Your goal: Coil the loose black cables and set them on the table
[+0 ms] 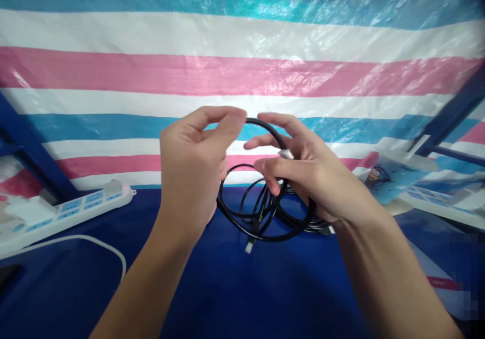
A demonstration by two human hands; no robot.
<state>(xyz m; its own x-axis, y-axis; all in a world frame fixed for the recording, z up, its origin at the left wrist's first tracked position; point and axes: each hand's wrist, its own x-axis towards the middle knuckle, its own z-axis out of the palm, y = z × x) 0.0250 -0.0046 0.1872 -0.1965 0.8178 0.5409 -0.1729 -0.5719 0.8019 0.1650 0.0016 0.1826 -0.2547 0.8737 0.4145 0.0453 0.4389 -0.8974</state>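
Observation:
A black cable [273, 238] hangs in a loop between my two hands, above the blue table. My left hand [189, 162] pinches the top of the loop between thumb and curled fingers. At the loop's right side, my right hand [306, 162] holds the cable near a pale connector [286, 154] above its thumb; its index and middle fingers are spread apart. Behind and below the held loop, more black cable lies coiled on the table, partly hidden by my right hand. A light-coloured plug end [249, 247] shows at the front of that pile.
A white power strip [89, 207] with a white cord [98, 239] lies at left. A blue cup [390, 177] stands at right before another power strip [447, 205]. Striped plastic sheeting [227, 36] closes off the back of the blue table [273, 293], between dark blue posts [34, 152].

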